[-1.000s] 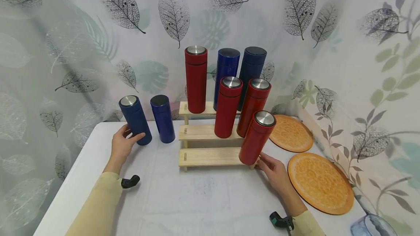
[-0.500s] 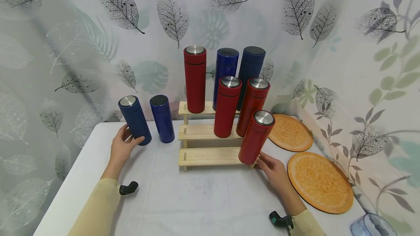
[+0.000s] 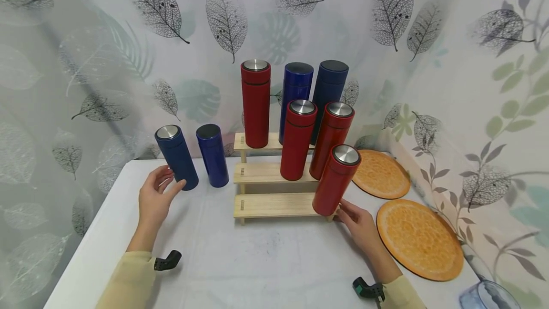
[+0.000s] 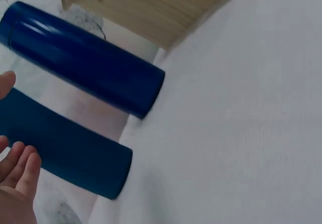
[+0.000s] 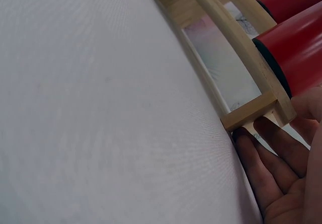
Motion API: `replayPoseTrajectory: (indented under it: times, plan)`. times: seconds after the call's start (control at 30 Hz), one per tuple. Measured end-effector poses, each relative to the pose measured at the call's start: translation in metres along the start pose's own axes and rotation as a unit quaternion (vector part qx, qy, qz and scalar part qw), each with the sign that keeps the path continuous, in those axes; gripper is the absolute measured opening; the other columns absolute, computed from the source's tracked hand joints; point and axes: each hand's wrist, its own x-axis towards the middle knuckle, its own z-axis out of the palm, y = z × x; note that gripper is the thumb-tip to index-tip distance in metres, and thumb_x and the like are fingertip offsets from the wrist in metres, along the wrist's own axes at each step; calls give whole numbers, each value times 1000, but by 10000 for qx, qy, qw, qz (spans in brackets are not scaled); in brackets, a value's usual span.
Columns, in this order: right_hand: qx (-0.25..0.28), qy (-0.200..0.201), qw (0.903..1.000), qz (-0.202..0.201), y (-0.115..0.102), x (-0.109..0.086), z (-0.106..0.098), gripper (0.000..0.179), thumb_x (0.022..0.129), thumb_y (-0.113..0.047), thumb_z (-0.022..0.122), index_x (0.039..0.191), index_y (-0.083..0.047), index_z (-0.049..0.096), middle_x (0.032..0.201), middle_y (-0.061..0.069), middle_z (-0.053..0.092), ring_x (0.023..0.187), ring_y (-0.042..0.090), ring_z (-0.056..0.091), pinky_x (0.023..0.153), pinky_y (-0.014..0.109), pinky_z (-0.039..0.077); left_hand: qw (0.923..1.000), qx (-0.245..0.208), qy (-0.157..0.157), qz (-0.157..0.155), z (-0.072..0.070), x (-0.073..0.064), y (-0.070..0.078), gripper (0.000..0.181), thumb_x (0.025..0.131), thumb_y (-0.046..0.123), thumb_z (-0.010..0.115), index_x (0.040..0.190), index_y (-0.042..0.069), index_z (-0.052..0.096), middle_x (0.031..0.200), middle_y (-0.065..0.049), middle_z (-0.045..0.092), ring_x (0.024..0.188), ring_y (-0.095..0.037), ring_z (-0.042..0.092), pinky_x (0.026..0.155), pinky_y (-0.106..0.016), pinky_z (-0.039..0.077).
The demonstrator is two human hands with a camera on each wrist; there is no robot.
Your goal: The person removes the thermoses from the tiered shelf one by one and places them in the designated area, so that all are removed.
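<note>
At the table's left a matte navy thermos flask [image 3: 177, 159] with a silver lid stands upright. My left hand [image 3: 154, 197] is beside its lower part, fingers and thumb spread. In the left wrist view the fingertips [image 4: 31, 168] overlap the flask's side and the thumb stands off it. A glossy blue flask [image 3: 213, 159] with a dark lid stands just right of it. My right hand [image 3: 359, 230] touches the lower right end of the three-step wooden rack [image 3: 274, 205], fingers extended against its leg. A red flask [image 3: 336, 180] stands on that end of the bottom step.
Two more red flasks [image 3: 298, 142] are on the middle step. The top step bears a red flask [image 3: 256, 104], a glossy blue flask [image 3: 296, 89] and a navy one [image 3: 328, 82]. Two round orange mats [image 3: 419, 240] lie at the right. Leaf-patterned curtain [image 3: 201, 61] hangs behind.
My left hand has drawn back slightly toward me and its fingers have loosened from the navy flask, which stays in place. The right hand has held still at the rack.
</note>
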Motion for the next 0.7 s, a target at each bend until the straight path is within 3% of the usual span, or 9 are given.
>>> replayPoseTrajectory:
  times: [0.27, 0.43, 0.7]
  plan:
    - [-63, 14, 10000, 6, 2, 2, 1, 53, 113, -29, 63, 156, 0, 56, 149, 18, 64, 129, 29, 68, 100, 15, 51, 9972, -175, -246, 683, 20, -11, 29, 60, 96, 0, 82, 150, -6, 54, 141, -21, 62, 130, -25, 61, 111, -19, 47]
    - [124, -2, 9999, 20, 0, 3, 0, 52, 113, -28, 64, 156, -1, 56, 149, 17, 64, 122, 19, 71, 98, 15, 52, 9910, -315, -783, 1037, 41, -20, 50, 59, 97, -1, 81, 149, -6, 53, 142, -25, 61, 132, -33, 62, 110, -19, 48]
    - [233, -23, 9997, -68, -1, 1, -1, 49, 112, -23, 64, 155, 1, 57, 146, 19, 66, 118, 20, 73, 98, 16, 53, 9762, -749, -1554, 1314, 82, -40, 83, 61, 95, 1, 84, 149, -1, 56, 141, -25, 62, 132, -36, 62, 112, -25, 49]
